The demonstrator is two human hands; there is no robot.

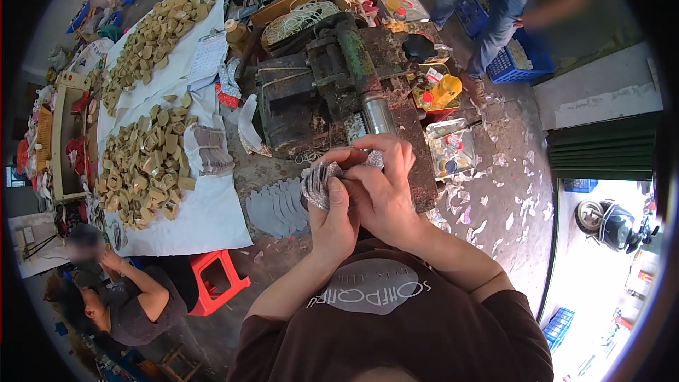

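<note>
Near the centre of the frame both hands meet on a small stack (pixel 320 182) of thin grey cut pieces. The left hand (pixel 332 216) is closed around the lower part of the stack, with the thumb pressed on its face. The right hand (pixel 382 184) is curled over the top edge, and its fingertips pinch the pieces from above. The stack is in the air, just in front of the dark, rusty machine (pixel 339 78) on the bench.

As I judge it, the step in hand is to sort or separate the pieces. To do it well, the left hand should keep the stack firm and square while the right fingertips take only one piece at a time, so that the edges do not bend or slip. It is good to hold the stack close to the bench, so a dropped piece falls near.

More grey pieces (pixel 279 205) lie fanned out on the bench at the left of the hands. Many tan blocks (pixel 145 166) cover a white cloth (pixel 212 219) at the left of the frame.

The right hand hides most of the stack, so I cannot count the pieces or see their full shape. The fisheye rim bends and darkens the corners. Another person (pixel 120 304) at lower left is partly cut off.
</note>
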